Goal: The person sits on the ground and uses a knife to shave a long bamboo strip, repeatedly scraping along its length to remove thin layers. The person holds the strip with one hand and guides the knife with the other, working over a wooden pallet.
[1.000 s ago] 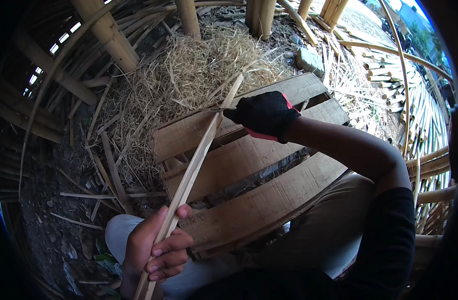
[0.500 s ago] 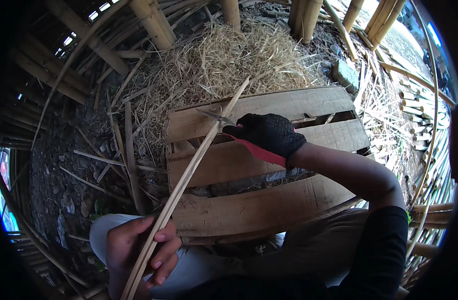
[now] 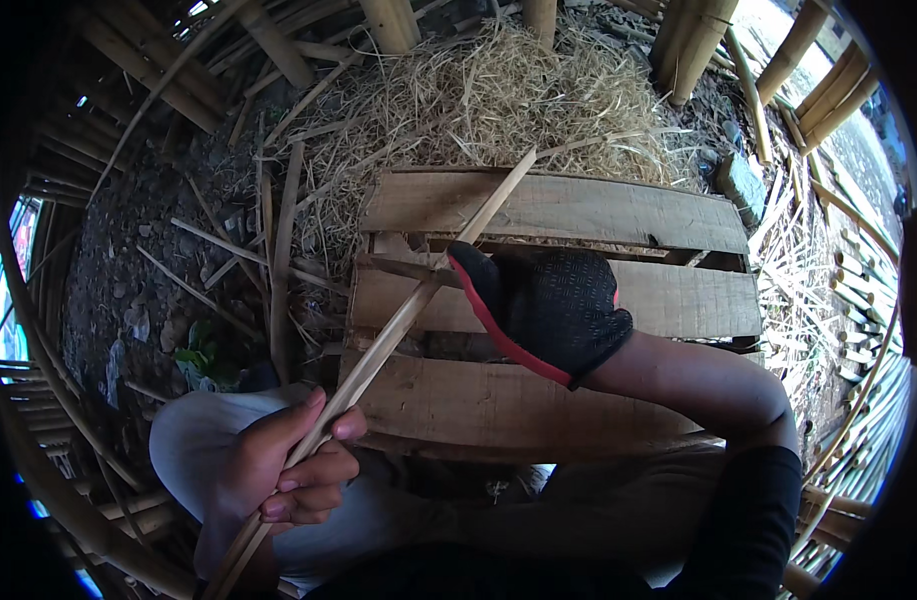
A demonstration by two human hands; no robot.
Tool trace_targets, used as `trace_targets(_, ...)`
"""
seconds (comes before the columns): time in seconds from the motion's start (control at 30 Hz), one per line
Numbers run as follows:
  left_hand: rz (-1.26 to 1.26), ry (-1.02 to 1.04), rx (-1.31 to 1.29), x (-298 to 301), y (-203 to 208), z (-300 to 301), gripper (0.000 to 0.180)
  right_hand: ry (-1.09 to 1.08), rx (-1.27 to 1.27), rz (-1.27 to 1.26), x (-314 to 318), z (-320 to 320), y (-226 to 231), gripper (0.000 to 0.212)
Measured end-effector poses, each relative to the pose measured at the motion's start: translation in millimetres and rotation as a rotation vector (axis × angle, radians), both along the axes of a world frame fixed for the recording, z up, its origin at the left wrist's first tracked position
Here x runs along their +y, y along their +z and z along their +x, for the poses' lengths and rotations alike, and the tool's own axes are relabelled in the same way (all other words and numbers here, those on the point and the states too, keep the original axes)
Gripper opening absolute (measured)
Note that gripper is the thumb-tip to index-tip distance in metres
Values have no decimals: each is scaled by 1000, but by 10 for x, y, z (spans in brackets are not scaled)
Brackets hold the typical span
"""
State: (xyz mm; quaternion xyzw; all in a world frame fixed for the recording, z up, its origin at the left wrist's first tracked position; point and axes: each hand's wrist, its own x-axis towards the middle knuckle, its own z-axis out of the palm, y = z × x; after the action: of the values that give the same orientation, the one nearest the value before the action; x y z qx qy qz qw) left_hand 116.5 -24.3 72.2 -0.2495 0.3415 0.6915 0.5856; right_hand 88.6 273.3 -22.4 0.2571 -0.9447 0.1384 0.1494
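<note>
Left wall: dim bamboo poles (image 3: 169, 88), slanting and crossed, daylight in small gaps
Far side: stout upright bamboo posts (image 3: 691, 45)
Shavings: pale, tangled heap (image 3: 499, 100) between posts and bench
Bench: low, slatted wooden planks (image 3: 619, 220), gaps between
Ground: dark soil (image 3: 119, 265), littered; green leaves (image 3: 207, 350) at left
Block: grey (image 3: 742, 188), near bench's far right corner
Light: strong sun at right on stacked cut poles (image 3: 861, 290); left shaded

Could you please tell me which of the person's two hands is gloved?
The right hand, holding the knife: it wears a black-and-red glove, whereas the left hand, around the pale strip, is bare.
</note>
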Motion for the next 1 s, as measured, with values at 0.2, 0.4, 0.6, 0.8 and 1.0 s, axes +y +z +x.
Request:
trace_targets(0.2,-82,-1,25,76,63,123,37,-68,195,126,71,-70,-104,31)
trace_targets(0.4,-140,61,47,214,29,95,32,-211,199,91,96,-288,-216,37)
trace_targets(0.6,-90,158,95,302,-22,21,30,-247,127,18,67,-560,-253,56)
trace_targets(0.8,-51,166,181,306,38,-114,30,-271,11,54,5,-771,-87,60)
trace_targets(1.0,0,-16,422,752,227,-665,28,-393,4,102,477,-938,371,69)
